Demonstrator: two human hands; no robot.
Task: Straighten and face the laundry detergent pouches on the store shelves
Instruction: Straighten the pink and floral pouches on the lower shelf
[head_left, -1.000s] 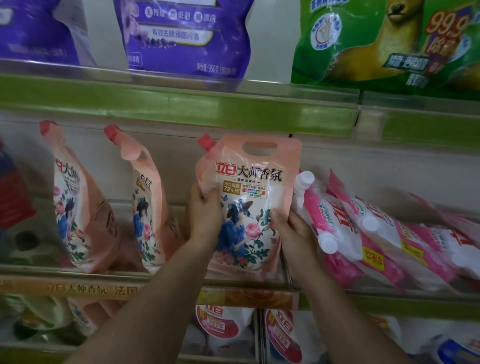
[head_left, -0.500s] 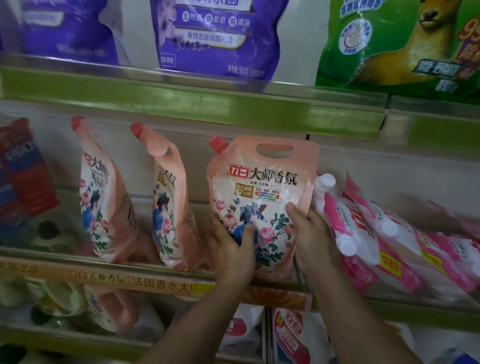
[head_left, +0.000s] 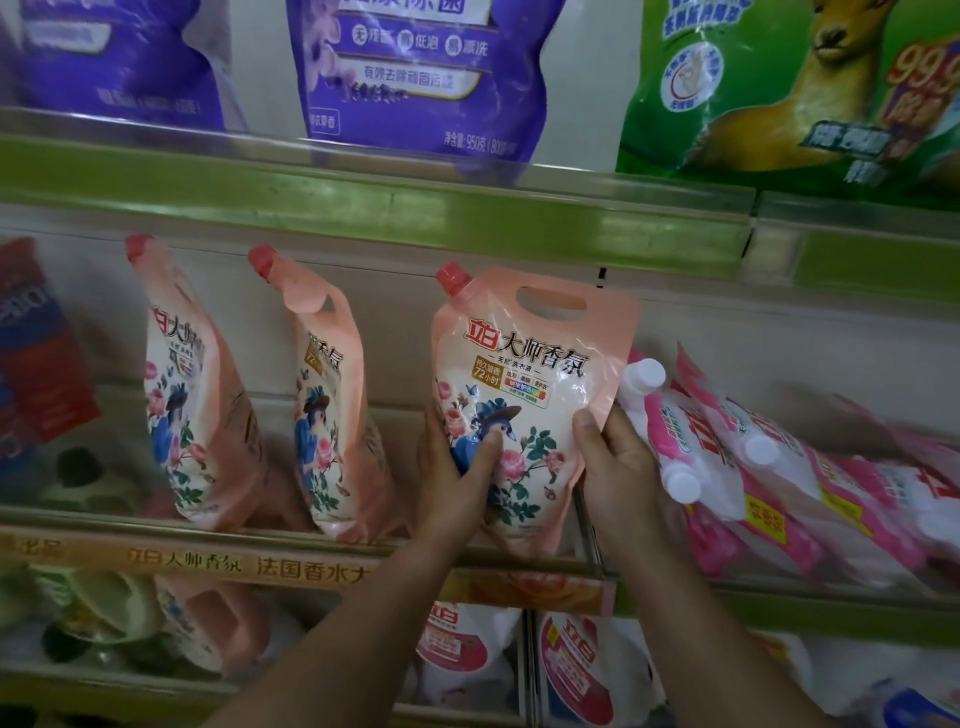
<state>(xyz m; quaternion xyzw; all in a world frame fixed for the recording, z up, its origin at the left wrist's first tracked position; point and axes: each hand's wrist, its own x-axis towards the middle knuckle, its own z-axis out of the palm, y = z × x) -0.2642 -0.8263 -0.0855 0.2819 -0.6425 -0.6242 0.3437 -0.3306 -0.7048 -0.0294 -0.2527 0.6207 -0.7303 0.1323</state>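
A peach floral detergent pouch (head_left: 524, 374) with a red cap stands upright on the middle shelf, its label facing me. My left hand (head_left: 457, 467) grips its lower left side, thumb across the front. My right hand (head_left: 615, 462) holds its lower right edge, thumb on the front. Two more peach pouches (head_left: 182, 395) (head_left: 324, 410) stand to the left, turned sideways and leaning. Several pink pouches (head_left: 737, 457) with white caps lie tilted on the right, touching my right hand.
A green shelf rail (head_left: 363, 202) runs above, with purple pouches (head_left: 415, 67) and a green pouch (head_left: 789, 88) on the top shelf. A red-and-blue pack (head_left: 31, 343) is at far left. An orange label strip (head_left: 249, 564) fronts the shelf; more pouches (head_left: 576, 665) sit below.
The held pouch has been lowered onto the shelf and squared up. My left hand slid from its upper left side down to its lower left; my view shifted left.
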